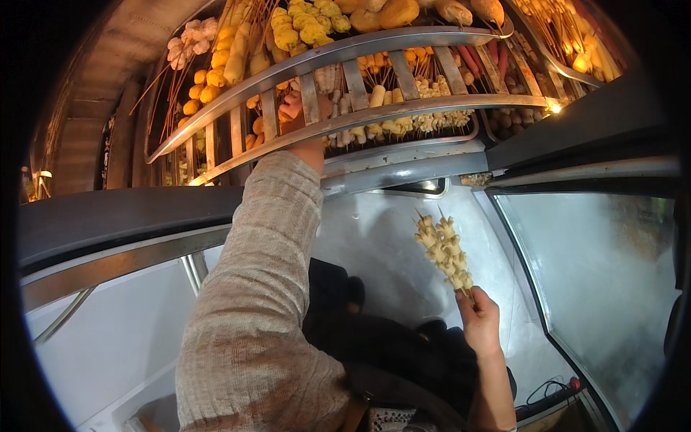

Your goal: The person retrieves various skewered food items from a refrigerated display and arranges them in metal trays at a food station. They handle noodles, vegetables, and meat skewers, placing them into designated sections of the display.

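My right hand [481, 318] is closed on the stick ends of two food skewers [445, 248], threaded with pale, ruffled pieces that point up and away from me. My left arm, in a beige knit sleeve [259, 259], reaches up into the lit display cabinet. Behind the slats of a metal rack [378, 113], my left hand [294, 110] is partly hidden among skewers on the lower level. Near it are round orange balls [258, 125] and pale sausage-like skewers [337, 108]. Whether its fingers hold anything cannot be made out.
The upper rack bears yellow clustered skewers [310, 24], brown bun-like pieces [399, 13] and pink skewers [191, 40]. More skewers lie in a tray [583, 78] at the right. A dark cabinet edge [129, 216] crosses below the rack. A glass door [594, 259] stands at the right.
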Demonstrator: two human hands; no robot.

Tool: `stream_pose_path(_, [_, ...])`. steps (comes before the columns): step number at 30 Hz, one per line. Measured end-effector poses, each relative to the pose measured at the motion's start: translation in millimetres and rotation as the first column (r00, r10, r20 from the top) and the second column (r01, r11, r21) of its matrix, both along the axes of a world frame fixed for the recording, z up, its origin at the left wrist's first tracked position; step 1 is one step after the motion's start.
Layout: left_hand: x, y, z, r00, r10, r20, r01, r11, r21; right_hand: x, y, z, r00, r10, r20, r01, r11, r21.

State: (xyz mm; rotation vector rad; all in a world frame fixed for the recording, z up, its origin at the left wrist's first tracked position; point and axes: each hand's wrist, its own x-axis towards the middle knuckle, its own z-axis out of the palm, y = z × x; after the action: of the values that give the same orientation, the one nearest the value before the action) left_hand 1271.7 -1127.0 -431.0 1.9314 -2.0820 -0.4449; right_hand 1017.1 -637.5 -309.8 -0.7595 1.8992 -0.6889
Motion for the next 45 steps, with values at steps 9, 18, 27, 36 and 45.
stream_pose_path(9, [3, -4, 0, 0.999, 0.015, -0.029, -0.016, 1.000, -0.027, 0, -3, -7, 0.999, -0.030, 0.018, 0.031, 0.999, -0.034])
stream_pose_path(18, [-14, -16, 5, 0.998, 0.018, -0.055, -0.022, 0.996, -0.083, -9, -7, -16, 0.994, -0.088, 0.066, 0.090, 0.996, -0.017])
stream_pose_path(27, [-26, -34, 23, 0.993, 0.035, -0.117, -0.050, 0.990, -0.132, -18, -4, -23, 0.992, -0.105, 0.070, 0.107, 0.994, -0.026])
stream_pose_path(36, [-1, -77, 72, 0.821, 0.124, -0.557, -0.130, 0.991, 0.028, -26, -7, -26, 0.967, -0.195, 0.165, 0.203, 0.978, -0.036])
stream_pose_path(45, [8, -50, 64, 0.562, 0.311, -0.767, -0.143, 0.949, 0.280, -22, -11, -35, 0.944, -0.209, 0.256, 0.228, 0.973, -0.048])
